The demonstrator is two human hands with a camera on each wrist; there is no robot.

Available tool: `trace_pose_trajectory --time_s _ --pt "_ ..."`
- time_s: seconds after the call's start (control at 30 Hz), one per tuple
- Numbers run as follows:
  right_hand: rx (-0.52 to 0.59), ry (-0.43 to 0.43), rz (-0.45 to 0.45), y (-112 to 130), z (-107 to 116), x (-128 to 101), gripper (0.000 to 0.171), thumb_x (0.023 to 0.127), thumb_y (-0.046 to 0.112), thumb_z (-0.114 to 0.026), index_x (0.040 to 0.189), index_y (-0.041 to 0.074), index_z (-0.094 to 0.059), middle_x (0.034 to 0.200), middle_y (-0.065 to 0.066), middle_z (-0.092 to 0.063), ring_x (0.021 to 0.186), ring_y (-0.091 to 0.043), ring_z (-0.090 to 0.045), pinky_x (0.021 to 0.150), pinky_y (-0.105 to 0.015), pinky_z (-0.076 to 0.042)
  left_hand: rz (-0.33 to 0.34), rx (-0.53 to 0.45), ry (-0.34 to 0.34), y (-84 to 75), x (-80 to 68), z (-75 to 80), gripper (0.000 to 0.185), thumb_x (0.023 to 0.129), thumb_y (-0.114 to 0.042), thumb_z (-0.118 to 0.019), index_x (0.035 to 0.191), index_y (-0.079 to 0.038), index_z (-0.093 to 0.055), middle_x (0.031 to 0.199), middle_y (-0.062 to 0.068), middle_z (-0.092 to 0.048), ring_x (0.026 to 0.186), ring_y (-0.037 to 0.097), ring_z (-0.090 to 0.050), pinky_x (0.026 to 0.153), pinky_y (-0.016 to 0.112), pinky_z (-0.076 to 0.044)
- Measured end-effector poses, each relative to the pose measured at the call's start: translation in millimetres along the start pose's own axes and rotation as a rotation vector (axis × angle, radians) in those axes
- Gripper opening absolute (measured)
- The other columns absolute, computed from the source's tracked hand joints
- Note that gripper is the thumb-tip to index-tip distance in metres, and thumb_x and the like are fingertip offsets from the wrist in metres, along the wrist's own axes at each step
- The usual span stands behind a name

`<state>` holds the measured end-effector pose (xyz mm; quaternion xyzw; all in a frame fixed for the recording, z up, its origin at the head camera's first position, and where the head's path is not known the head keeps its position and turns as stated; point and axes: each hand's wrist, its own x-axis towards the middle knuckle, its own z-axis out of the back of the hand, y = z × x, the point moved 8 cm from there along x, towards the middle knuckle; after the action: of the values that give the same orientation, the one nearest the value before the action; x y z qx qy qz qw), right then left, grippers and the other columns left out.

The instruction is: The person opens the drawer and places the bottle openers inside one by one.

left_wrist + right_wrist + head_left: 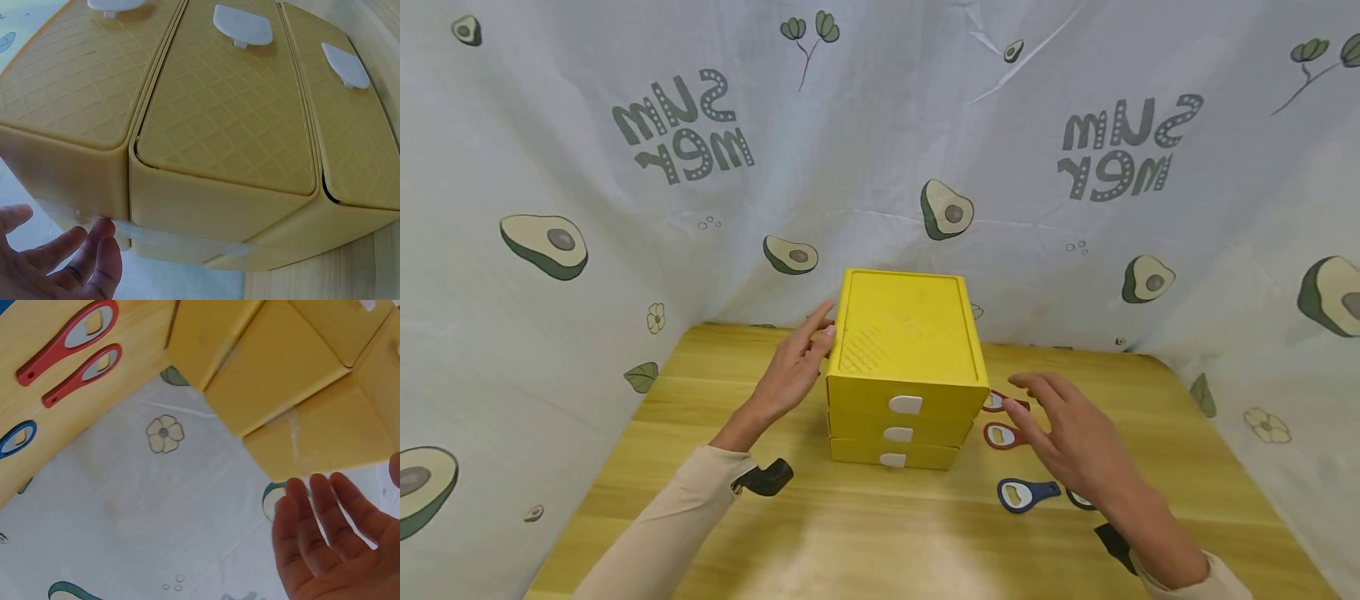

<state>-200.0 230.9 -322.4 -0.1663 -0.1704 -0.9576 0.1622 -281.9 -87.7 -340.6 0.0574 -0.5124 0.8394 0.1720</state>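
A yellow three-drawer box [904,367] with white handles [905,405] stands in the middle of the wooden table [865,533]; all drawers look closed. My left hand [797,362] lies with straight fingers against the box's upper left side, seen close up as fingertips [100,240] at a strip of clear tape. My right hand [1067,433] hovers open to the right of the box, apart from it, palm facing the box [312,406]. Its fingers [325,512] are straight and hold nothing.
Several bottle openers lie on the table right of the box: two red ones [1000,435] [69,340] and a blue one [1022,493] under my right hand. An avocado-print cloth [625,208] walls in the table on three sides.
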Motion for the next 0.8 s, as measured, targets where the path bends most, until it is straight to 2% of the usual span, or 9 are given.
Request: trace_pose_trajectory --time_s 0.1,0.27,0.5,0.8 --pt "0.002 -0.07 0.036 9 4 2 0.024 0.098 0.026 -0.066 0.116 0.01 -0.065 0.11 -0.006 -0.066 0.092 -0.023 -0.065 0.073 -0.044 -0.056 -0.009 0.008 0.002 -0.4 1.4 -1.2 0.054 0.108 -0.04 -0.042 0.159 -0.027 -0.029 0.149 0.012 -0.049 0.102 0.027 -0.061 0.074 0.035 -0.05" --pt "-0.013 -0.141 0.086 20 9 3 0.017 0.094 0.022 -0.071 0.106 0.011 -0.067 0.092 0.002 -0.067 0.081 -0.015 -0.064 0.067 -0.036 -0.055 -0.017 0.015 -0.006 -0.8 3.0 -1.6 0.052 0.106 -0.04 -0.046 0.156 -0.027 -0.036 0.148 0.011 -0.05 0.098 0.026 -0.061 0.071 0.034 -0.05" --pt "0.005 -0.197 0.181 36 10 -2 0.021 0.084 0.013 -0.079 0.101 0.014 -0.068 0.086 0.006 -0.068 0.074 -0.01 -0.064 0.061 -0.026 -0.056 0.004 0.001 0.004 2.7 3.5 -2.9 0.053 0.105 -0.04 -0.049 0.156 -0.029 -0.038 0.147 0.01 -0.05 0.096 0.025 -0.06 0.069 0.033 -0.05" --pt "0.07 -0.2 0.264 54 0 0 0.026 0.078 0.011 -0.082 0.099 0.014 -0.068 0.085 0.009 -0.067 0.071 -0.003 -0.061 0.059 -0.014 -0.05 0.022 -0.026 0.009 5.8 4.4 -1.1 0.052 0.105 -0.042 -0.049 0.155 -0.032 -0.039 0.147 0.01 -0.05 0.1 0.025 -0.06 0.071 0.033 -0.051"
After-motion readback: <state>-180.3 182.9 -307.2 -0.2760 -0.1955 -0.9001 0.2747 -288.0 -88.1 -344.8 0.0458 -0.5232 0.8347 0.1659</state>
